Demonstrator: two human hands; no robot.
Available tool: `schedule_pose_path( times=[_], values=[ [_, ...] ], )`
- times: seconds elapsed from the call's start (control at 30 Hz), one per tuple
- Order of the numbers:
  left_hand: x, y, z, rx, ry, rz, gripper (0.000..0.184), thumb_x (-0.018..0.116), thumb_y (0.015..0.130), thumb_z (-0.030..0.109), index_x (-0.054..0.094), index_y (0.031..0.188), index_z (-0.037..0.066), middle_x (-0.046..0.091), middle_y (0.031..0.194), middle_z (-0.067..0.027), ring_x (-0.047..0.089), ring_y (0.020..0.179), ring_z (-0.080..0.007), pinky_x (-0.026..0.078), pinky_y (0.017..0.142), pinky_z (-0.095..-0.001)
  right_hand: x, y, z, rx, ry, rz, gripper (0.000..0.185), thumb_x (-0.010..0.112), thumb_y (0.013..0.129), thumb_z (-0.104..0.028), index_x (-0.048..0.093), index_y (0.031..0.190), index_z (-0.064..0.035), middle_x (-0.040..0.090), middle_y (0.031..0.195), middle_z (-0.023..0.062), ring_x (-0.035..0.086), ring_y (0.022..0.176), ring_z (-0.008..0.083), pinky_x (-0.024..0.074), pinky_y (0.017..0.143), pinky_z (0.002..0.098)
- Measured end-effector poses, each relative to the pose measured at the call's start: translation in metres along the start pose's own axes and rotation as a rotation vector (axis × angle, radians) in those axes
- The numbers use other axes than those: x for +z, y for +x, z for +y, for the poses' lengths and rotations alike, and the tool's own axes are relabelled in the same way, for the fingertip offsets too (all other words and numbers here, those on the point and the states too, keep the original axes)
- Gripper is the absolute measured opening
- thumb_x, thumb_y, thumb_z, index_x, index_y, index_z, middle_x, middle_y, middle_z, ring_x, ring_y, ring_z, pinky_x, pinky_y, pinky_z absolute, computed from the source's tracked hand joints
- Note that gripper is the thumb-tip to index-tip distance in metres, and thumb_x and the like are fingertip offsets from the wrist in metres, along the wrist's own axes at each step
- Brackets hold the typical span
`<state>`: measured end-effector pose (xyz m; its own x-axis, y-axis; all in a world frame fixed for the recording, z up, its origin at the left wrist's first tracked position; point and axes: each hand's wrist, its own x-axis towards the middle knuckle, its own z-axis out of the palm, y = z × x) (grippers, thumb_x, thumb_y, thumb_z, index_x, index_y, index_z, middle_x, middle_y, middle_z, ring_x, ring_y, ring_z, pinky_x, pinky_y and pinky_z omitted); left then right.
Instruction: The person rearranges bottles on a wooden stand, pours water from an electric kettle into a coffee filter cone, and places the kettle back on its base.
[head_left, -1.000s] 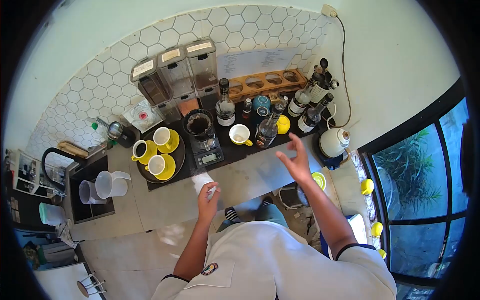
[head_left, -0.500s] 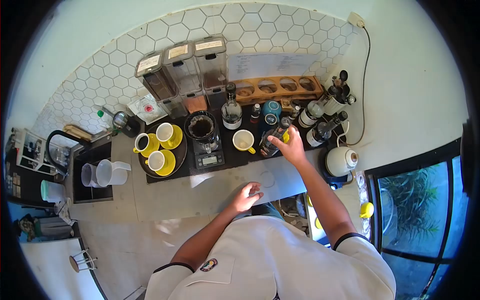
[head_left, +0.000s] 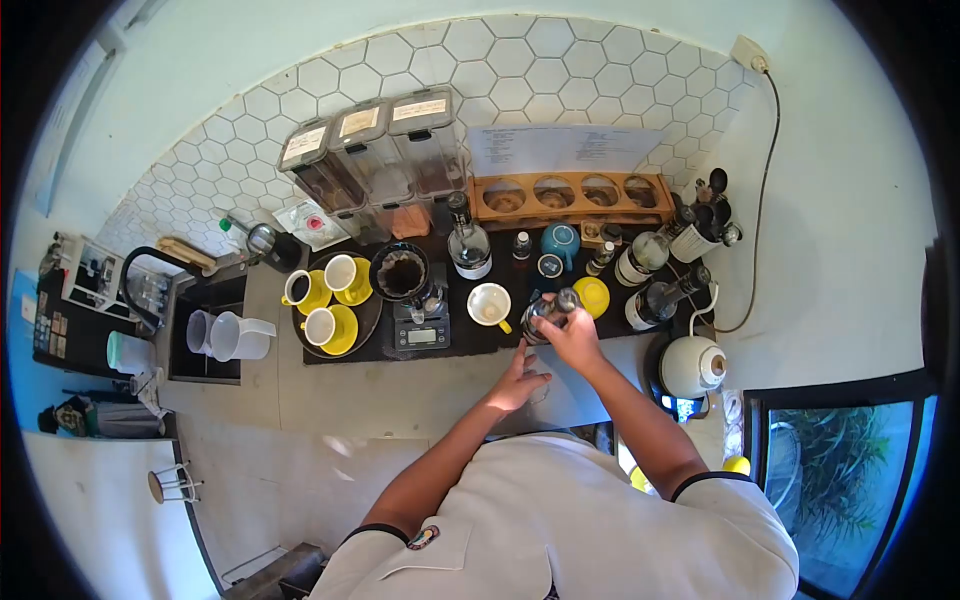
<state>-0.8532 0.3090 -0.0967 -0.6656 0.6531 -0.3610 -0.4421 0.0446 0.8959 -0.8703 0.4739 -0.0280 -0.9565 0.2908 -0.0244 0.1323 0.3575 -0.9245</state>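
My right hand (head_left: 574,342) is wrapped round a stoppered glass bottle (head_left: 535,322) at the front edge of the black mat. The bottle leans, its neck toward my right hand, and my fingers hide part of it. Just below it is my left hand (head_left: 517,384), fingers apart and holding nothing; whether a fingertip touches the bottle's base I cannot tell. A white cup with a yellow handle (head_left: 489,303) stands left of the bottle. To the right lies a yellow saucer (head_left: 591,296).
Left of the cup, a coffee dripper with a filter (head_left: 402,272) stands by a digital scale (head_left: 422,336). A round tray (head_left: 372,325) carries yellow cups and saucers. Other bottles (head_left: 650,305) and a white kettle (head_left: 690,366) are at the right; a wooden rack (head_left: 570,200) stands behind.
My right hand has brought the bottle toward me and slightly left, uncovering the yellow saucer. My left hand has risen toward the bottle. The view has shifted slightly.
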Motion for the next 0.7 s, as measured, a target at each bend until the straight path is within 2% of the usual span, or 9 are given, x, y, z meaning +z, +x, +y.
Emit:
schedule_pose_path(
  times=[0.07, 0.13, 0.17, 0.3, 0.4, 0.5, 0.57, 0.6, 0.7],
  values=[
    [0.003, -0.001, 0.000, -0.080, -0.008, -0.004, 0.099, 0.064, 0.088, 0.013, -0.012, 0.152, 0.010, 0.023, 0.153, -0.0251, 0.039, 0.133, -0.0294, 0.036, 0.107, -0.0369, -0.003, -0.007, 0.017, -0.073, 0.025, -0.022, 0.038, 0.074, 0.076, -0.022, 0.064, 0.108, -0.0035, 0.066, 0.096, 0.0141, 0.064, 0.093, 0.0312, 0.0499, 0.083, 0.0398],
    [0.004, -0.003, 0.000, -0.052, -0.004, -0.008, 0.097, 0.063, 0.089, 0.011, -0.011, 0.152, 0.011, 0.023, 0.153, -0.0238, 0.036, 0.136, -0.0295, 0.035, 0.108, -0.0376, -0.009, -0.015, 0.014, -0.305, -0.056, 0.029, 0.038, 0.075, 0.075, -0.019, 0.063, 0.108, -0.0036, 0.065, 0.104, 0.0162, 0.060, 0.106, 0.0332, 0.0483, 0.090, 0.0387],
    [0.004, -0.005, -0.001, -0.029, -0.001, -0.023, 0.095, 0.061, 0.089, 0.008, -0.009, 0.153, 0.012, 0.022, 0.154, -0.0225, 0.032, 0.138, -0.0296, 0.034, 0.109, -0.0384, -0.016, -0.022, 0.008, -0.235, -0.033, -0.016, 0.038, 0.075, 0.074, -0.015, 0.062, 0.109, -0.0041, 0.064, 0.109, 0.0172, 0.055, 0.116, 0.0340, 0.0461, 0.095, 0.0383],
    [0.016, -0.020, 0.020, -0.039, -0.124, -0.050, 0.090, 0.058, 0.090, 0.003, -0.006, 0.154, 0.013, 0.021, 0.154, -0.0228, 0.025, 0.142, -0.0306, 0.032, 0.110, -0.0406, -0.032, -0.030, 0.004, -0.229, 0.029, -0.046, 0.035, 0.074, 0.074, -0.008, 0.062, 0.107, -0.0038, 0.064, 0.108, 0.0147, 0.056, 0.116, 0.0313, 0.0454, 0.097, 0.0402],
    [0.024, -0.035, 0.045, 0.060, -0.089, -0.116, 0.086, 0.055, 0.090, 0.000, -0.001, 0.154, 0.014, 0.020, 0.156, -0.0193, 0.023, 0.143, -0.0306, 0.032, 0.110, -0.0412, -0.057, -0.026, -0.015, -0.309, 0.034, -0.061, 0.036, 0.076, 0.073, -0.008, 0.062, 0.106, -0.0023, 0.064, 0.108, 0.0132, 0.056, 0.117, 0.0321, 0.0449, 0.098, 0.0411],
    [0.027, -0.049, 0.074, 0.091, -0.154, -0.106, 0.080, 0.053, 0.091, -0.001, 0.007, 0.155, 0.014, 0.021, 0.157, -0.0152, 0.025, 0.143, -0.0290, 0.032, 0.109, -0.0399, -0.082, -0.012, -0.057, -0.310, 0.273, -0.119, 0.039, 0.075, 0.074, -0.003, 0.061, 0.110, -0.0023, 0.057, 0.122, 0.0202, 0.056, 0.118, 0.0301, 0.0478, 0.096, 0.0389],
    [0.023, -0.054, 0.095, 0.143, -0.235, -0.083, 0.073, 0.057, 0.093, 0.004, 0.016, 0.154, 0.014, 0.025, 0.156, -0.0136, 0.025, 0.143, -0.0281, 0.031, 0.110, -0.0394, -0.096, 0.007, -0.084, -0.403, 0.278, -0.140, 0.041, 0.074, 0.075, 0.000, 0.061, 0.114, -0.0040, 0.052, 0.132, 0.0197, 0.055, 0.119, 0.0283, 0.0483, 0.096, 0.0390],
    [0.020, -0.057, 0.100, 0.146, -0.234, -0.082, 0.073, 0.057, 0.093, 0.004, 0.016, 0.154, 0.014, 0.025, 0.156, -0.0136, 0.025, 0.143, -0.0281, 0.031, 0.110, -0.0394, -0.097, 0.014, -0.102, -0.336, 0.356, -0.128, 0.041, 0.074, 0.075, 0.000, 0.061, 0.113, -0.0045, 0.052, 0.132, 0.0183, 0.055, 0.119, 0.0279, 0.0482, 0.096, 0.0381],
    [0.015, -0.068, 0.109, 0.231, -0.138, 0.029, 0.064, 0.052, 0.092, 0.000, 0.028, 0.151, 0.013, 0.039, 0.149, -0.0114, 0.036, 0.138, -0.0257, 0.032, 0.108, -0.0367, -0.093, 0.064, -0.118, -0.521, 0.186, -0.061, 0.042, 0.076, 0.075, -0.001, 0.062, 0.114, -0.0055, 0.054, 0.130, 0.0167, 0.055, 0.119, 0.0266, 0.0484, 0.094, 0.0370]
  ],
)
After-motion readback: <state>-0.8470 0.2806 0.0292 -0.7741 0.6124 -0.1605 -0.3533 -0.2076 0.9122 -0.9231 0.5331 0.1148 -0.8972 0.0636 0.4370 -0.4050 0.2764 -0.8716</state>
